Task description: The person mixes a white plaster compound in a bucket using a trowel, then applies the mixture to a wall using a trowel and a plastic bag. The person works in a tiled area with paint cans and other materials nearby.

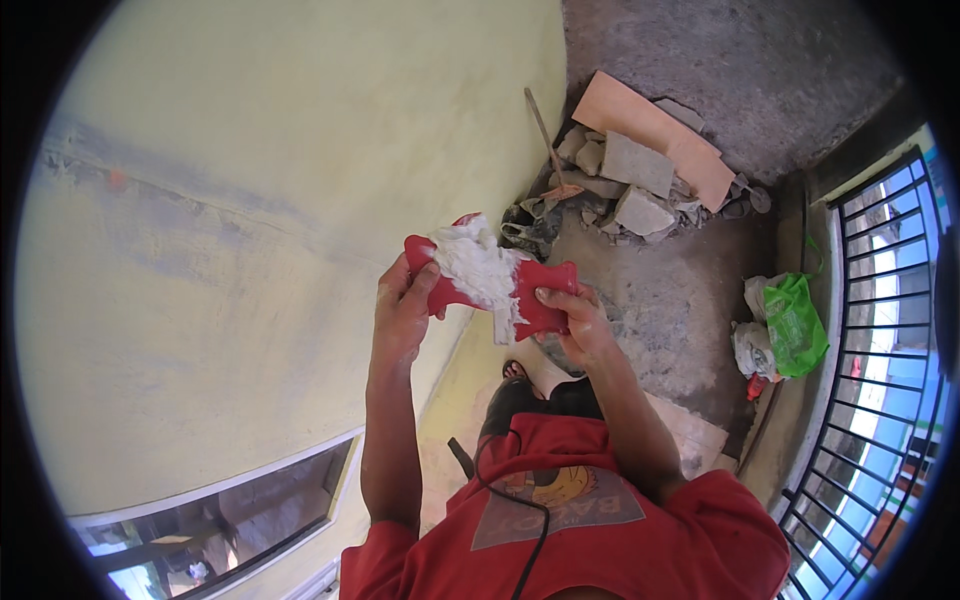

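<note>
Out in front of my chest, my left hand [402,305] is closed on a red putty spreader [442,292] with a curved edge. A second red putty spreader [544,283] is gripped in my right hand [580,322], thumb on its upper face. Thick white putty [475,262] lies heaped across the left spreader and reaches onto the right one. The two spreaders meet or overlap under the putty; exactly where they touch is hidden. Some putty hangs at the lower edge between my hands. White smears mark my fingers.
A pale yellow wall [250,250] with greyish patches rises at my left, above a window [240,520]. Broken concrete [640,165], a brown board [655,130] and a long-handled tool [545,135] occupy the far corner. Bags [795,325] sit by the barred opening [870,350] at right.
</note>
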Tool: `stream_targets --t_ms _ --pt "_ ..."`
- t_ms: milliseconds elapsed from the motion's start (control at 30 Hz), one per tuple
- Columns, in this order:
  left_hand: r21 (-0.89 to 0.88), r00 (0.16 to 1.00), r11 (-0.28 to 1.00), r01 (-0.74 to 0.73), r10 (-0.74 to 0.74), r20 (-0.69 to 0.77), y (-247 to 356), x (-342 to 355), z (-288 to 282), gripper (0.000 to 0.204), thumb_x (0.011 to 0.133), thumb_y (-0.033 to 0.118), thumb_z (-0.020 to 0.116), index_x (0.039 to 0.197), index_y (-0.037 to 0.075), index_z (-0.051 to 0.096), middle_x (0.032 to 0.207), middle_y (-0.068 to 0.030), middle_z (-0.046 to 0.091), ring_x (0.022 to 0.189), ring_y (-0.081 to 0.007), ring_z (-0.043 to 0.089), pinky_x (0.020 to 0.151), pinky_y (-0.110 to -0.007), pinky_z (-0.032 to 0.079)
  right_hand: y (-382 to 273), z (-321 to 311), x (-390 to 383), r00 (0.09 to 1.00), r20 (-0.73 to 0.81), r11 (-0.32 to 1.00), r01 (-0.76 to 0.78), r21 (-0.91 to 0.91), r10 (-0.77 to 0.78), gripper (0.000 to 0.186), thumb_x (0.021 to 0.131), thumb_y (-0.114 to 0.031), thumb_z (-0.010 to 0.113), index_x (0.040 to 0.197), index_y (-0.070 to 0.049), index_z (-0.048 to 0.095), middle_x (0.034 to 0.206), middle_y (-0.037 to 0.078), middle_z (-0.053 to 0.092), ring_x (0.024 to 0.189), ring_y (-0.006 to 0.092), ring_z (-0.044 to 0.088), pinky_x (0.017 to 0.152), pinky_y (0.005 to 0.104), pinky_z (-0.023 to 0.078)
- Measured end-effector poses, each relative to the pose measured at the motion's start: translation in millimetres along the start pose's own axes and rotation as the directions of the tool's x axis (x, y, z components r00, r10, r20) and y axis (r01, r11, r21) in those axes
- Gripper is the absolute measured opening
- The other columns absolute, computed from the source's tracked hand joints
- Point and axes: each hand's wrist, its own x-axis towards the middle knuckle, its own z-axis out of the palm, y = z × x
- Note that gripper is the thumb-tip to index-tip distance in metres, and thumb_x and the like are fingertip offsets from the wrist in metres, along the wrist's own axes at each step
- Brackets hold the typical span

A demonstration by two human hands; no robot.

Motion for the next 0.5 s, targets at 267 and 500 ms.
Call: stream_targets --t_ms 267,500 --pt "0.021 0.995 0.996 0.091 -0.091 -0.032 10 2 41 0.021 0.102 0.011 0.057 0.115 -0.003 0.065 0.089 -0.0067 0.066 0.067 -0.0127 0.059 0.053 -0.029 0.046 -22 -39 -14 0.986 0.088 0.943 0.158 -0.294 -0.138 0.021 0.096 -0.019 0.074 0.109 -0.002 0.073 0.094 0.006 0.076 0.079 0.0139 0.072 0.059 0.0279 0.054" --pt "0.043 0.996 0.996 0.078 -0.076 -0.049 -3 8 68 0.023 0.101 0.01 0.057 0.116 -0.005 0.065 0.089 -0.007 0.066 0.066 -0.0133 0.06 0.053 -0.03 0.046 -86 -47 -24 0.905 0.344 0.511 0.426 -0.747 -0.252 0.019 0.098 -0.019 0.071 0.105 -0.001 0.075 0.08 0.004 0.071 0.061 0.0098 0.063 0.056 0.0271 0.053"
